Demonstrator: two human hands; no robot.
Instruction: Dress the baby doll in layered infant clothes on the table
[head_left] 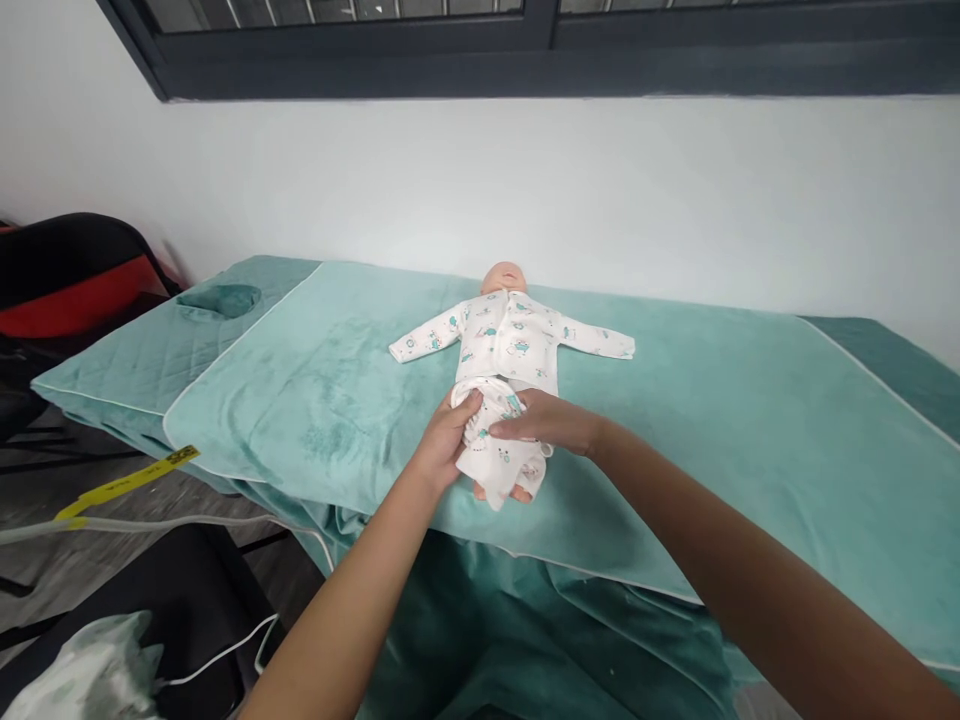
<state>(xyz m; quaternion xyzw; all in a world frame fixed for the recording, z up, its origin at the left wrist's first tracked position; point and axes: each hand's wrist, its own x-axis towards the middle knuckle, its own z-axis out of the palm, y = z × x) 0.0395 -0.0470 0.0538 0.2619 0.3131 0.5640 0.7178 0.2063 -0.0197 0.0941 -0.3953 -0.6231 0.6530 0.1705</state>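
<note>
A baby doll (504, 277) lies on its back on a teal towel (322, 400), its head toward the wall and its arms spread. It wears a white printed top (511, 340) and matching white trousers (504, 455). My left hand (448, 436) grips the trousers' waistband at the doll's left hip side, fingers curled into the cloth. My right hand (551, 420) pinches the waistband from the other side. The doll's feet stick out of the trouser legs near the towel's front edge.
The towel covers a quilted teal pad (127, 370) on a table against a white wall; a small folded teal cloth (221, 298) lies at the back left. A black and red chair (67, 280) stands left. A yellow tape (124, 483), a cable and a plastic bag (82, 670) lie lower left.
</note>
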